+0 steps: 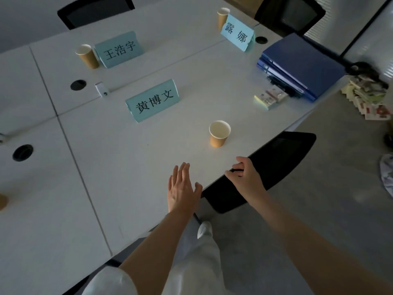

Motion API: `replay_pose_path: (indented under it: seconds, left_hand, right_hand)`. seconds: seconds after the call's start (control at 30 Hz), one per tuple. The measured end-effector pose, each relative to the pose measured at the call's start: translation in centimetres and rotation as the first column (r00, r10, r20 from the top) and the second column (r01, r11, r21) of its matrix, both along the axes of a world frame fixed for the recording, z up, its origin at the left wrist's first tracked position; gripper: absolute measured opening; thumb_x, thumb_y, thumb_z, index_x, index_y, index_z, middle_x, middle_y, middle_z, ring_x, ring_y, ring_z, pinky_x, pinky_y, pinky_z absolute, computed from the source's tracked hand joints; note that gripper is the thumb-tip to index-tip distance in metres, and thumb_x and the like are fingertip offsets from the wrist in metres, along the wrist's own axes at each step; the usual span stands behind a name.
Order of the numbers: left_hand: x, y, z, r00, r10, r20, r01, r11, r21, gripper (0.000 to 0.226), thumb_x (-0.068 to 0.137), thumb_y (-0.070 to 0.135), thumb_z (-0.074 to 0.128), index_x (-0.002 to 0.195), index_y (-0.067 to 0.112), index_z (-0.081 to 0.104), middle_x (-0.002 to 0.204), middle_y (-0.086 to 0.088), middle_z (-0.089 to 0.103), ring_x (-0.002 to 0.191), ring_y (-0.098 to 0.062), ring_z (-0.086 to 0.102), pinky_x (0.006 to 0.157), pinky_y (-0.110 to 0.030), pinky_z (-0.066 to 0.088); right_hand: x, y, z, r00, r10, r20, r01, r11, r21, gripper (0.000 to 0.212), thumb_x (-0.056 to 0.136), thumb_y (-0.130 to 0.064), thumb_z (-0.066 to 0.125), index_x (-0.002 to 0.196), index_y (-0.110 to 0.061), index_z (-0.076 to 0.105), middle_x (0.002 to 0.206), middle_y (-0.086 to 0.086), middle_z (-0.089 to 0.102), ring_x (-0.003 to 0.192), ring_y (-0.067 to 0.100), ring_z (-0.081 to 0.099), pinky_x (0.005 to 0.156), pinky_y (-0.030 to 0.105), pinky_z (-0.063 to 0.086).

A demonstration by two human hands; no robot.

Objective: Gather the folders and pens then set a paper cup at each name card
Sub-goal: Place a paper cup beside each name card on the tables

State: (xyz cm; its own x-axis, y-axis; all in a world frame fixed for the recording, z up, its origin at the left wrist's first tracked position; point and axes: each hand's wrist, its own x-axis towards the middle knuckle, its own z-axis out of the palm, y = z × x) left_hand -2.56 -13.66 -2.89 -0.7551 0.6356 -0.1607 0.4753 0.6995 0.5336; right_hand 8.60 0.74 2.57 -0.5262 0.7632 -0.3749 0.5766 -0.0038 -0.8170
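Observation:
Three light-blue name cards stand on the white table (pixel 63 209): one near the middle (pixel 152 101), one at the back left (pixel 119 48), one at the back right (pixel 237 33). A brown paper cup (pixel 219 134) stands upright right of the middle card. Another cup (pixel 87 56) touches the back-left card, and a third cup (pixel 222 17) stands behind the back-right card. Blue folders (pixel 302 62) are stacked at the table's right edge, with dark pens (pixel 282 85) beside them. My left hand (pixel 182 188) hovers flat and empty near the table's front edge. My right hand (pixel 246 179) is curled over the black chair back (pixel 265 167).
A small stack of colourful cards (pixel 270 99) lies in front of the folders. Round cable holes (pixel 78 84) and a white socket (pixel 102 88) sit in the table. Part of another cup (pixel 3 201) shows at the left edge. Black chairs stand at the far side. Papers are piled on the floor at right (pixel 370 96).

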Motion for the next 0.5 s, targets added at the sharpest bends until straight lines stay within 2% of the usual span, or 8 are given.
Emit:
replay_pose_path:
  seconds: [0.07, 0.3, 0.4, 0.5]
  left_hand:
    - [-1.2, 1.8, -0.7, 1.0, 0.002, 0.021, -0.001, 1.0, -0.024, 0.064, 0.095, 0.032, 0.046, 0.152, 0.018, 0.02, 0.161, 0.001, 0.019, 0.15, -0.02, 0.004, 0.122, -0.039, 0.01]
    - [-4.2, 6.9, -3.0, 0.998, 0.031, 0.055, -0.023, 0.989, -0.144, 0.068, 0.097, 0.037, 0.044, 0.155, 0.022, 0.011, 0.164, 0.003, 0.001, 0.15, -0.023, -0.01, 0.12, -0.042, -0.001]
    - [-4.5, 8.5, -4.2, 0.992, 0.081, 0.098, -0.059, 0.976, -0.209, 0.071, 0.098, 0.041, 0.04, 0.155, 0.027, 0.001, 0.164, 0.007, -0.008, 0.149, -0.023, -0.018, 0.12, -0.046, -0.005]
    - [-4.3, 9.8, -5.0, 0.988, 0.13, 0.087, -0.103, 0.958, -0.266, 0.069, 0.099, 0.049, 0.034, 0.155, 0.029, -0.002, 0.162, 0.009, -0.013, 0.147, -0.026, -0.024, 0.118, -0.051, -0.01]
  right_hand:
    - [-1.3, 2.5, -0.4, 1.0, 0.011, 0.016, -0.011, 1.0, -0.004, 0.063, 0.083, -0.021, 0.07, 0.136, -0.015, 0.038, 0.118, 0.002, 0.054, 0.106, 0.018, 0.057, 0.084, 0.028, 0.047]
    - [-5.5, 8.9, -3.3, 0.995, 0.047, 0.086, -0.047, 0.999, 0.004, 0.081, 0.075, -0.02, 0.077, 0.141, -0.016, 0.031, 0.126, 0.008, 0.049, 0.11, 0.022, 0.054, 0.094, 0.035, 0.047]
    - [-6.9, 10.5, -4.9, 0.989, 0.112, 0.095, -0.113, 0.994, 0.01, 0.092, 0.071, -0.021, 0.081, 0.145, -0.015, 0.026, 0.132, 0.011, 0.044, 0.119, 0.024, 0.051, 0.098, 0.036, 0.045]
    - [-7.9, 11.6, -5.8, 0.979, 0.195, 0.055, -0.196, 0.981, 0.012, 0.106, 0.064, -0.025, 0.086, 0.147, -0.022, 0.021, 0.138, 0.008, 0.037, 0.125, 0.02, 0.046, 0.104, 0.038, 0.043]
